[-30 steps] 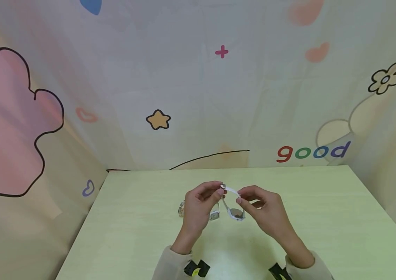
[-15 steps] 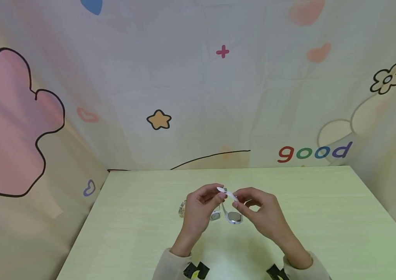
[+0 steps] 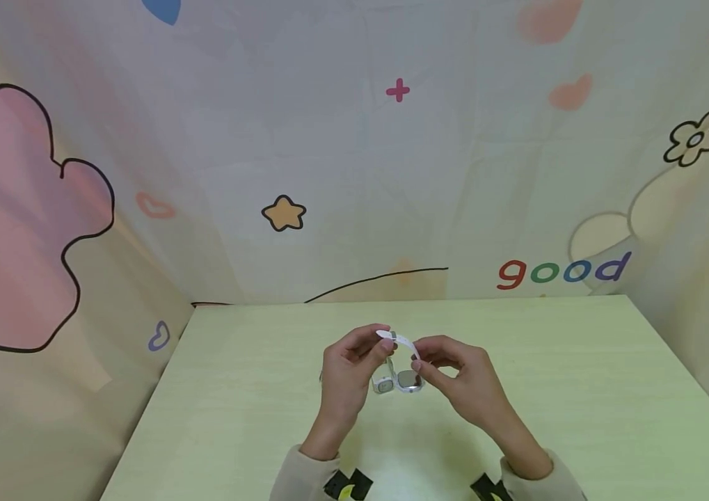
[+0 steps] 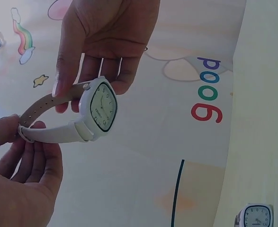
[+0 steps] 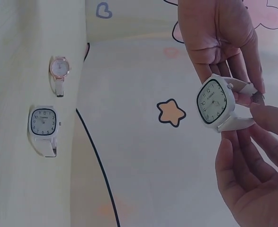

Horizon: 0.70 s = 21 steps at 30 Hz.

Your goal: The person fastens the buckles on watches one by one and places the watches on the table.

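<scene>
A white wristwatch (image 3: 409,380) hangs between both hands, its grey metal back toward the head camera. My left hand (image 3: 346,376) pinches the strap at the buckle end, where the pointed white tip shows beside the fingertips. With thumb and fingers, my right hand (image 3: 469,379) pinches the other stretch of the strap (image 3: 407,342). In the left wrist view the watch's square dial (image 4: 103,107) faces right, and the strap forms a closed-looking loop. Fingers partly hide the buckle, so whether it is fastened cannot be told.
A second white square watch (image 5: 43,122) stands on the pale table (image 3: 216,417). Beside it is a smaller rose-gold watch (image 5: 60,68) with a pale strap, mostly behind my left hand in the head view. A patterned cloth (image 3: 341,139) hangs behind the table.
Both hands and the held watch have shifted a little to the left. The strap's pointed tip has come into sight at the left fingertips and now sticks out leftward.
</scene>
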Tool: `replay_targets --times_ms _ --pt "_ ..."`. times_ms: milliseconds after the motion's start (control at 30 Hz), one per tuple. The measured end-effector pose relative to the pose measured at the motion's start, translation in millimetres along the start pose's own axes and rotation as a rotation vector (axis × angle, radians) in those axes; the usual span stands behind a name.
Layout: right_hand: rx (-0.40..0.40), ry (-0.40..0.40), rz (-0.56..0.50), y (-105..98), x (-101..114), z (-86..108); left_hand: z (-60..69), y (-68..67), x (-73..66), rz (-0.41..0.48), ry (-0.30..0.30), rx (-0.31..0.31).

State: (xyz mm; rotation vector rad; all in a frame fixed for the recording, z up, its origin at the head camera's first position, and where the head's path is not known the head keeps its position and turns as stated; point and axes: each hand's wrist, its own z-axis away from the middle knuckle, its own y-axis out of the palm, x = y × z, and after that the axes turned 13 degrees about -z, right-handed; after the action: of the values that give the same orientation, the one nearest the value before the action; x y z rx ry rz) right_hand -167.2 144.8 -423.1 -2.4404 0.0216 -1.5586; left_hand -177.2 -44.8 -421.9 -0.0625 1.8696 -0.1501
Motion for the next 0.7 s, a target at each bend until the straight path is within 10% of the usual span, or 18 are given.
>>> replay_targets --times_ms 700 --pt "-0.012 -0.011 -0.037 4.2 -2.5 2.2 -1.3 -2.1 2.5 -0.001 -0.043 0.097"
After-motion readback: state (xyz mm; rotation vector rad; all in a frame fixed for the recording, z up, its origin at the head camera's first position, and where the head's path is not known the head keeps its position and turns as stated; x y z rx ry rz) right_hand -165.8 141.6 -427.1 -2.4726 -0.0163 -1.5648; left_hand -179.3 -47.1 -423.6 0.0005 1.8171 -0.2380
